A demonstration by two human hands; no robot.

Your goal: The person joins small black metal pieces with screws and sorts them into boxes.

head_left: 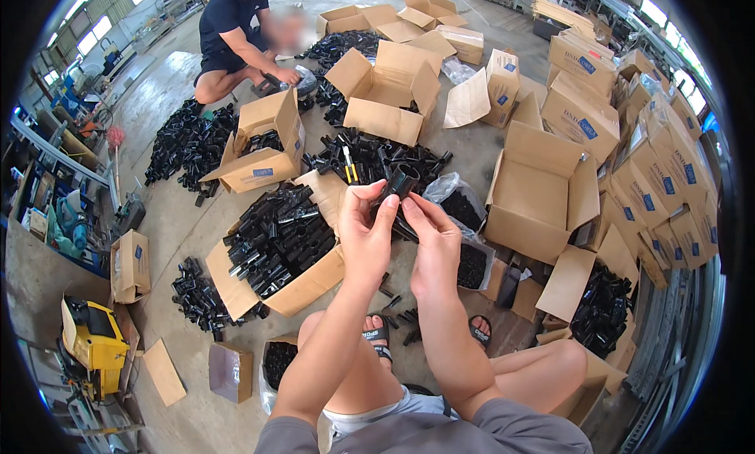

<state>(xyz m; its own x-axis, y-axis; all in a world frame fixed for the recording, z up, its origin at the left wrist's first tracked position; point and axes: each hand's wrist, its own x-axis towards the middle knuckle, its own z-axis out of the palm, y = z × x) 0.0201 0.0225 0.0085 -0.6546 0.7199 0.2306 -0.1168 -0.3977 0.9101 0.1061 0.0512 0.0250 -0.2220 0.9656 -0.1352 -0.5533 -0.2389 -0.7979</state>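
Near the centre of the frame, the left hand (366, 224) and the right hand (435, 246) are holding up a short black tube (403, 179), each grip being closed on it with thumb and fingers. Left of centre, an open carton (313, 283) is holding black parts (281, 238); at upper left, a co-worker (222, 23) is crouching beside a dark heap (185, 146).
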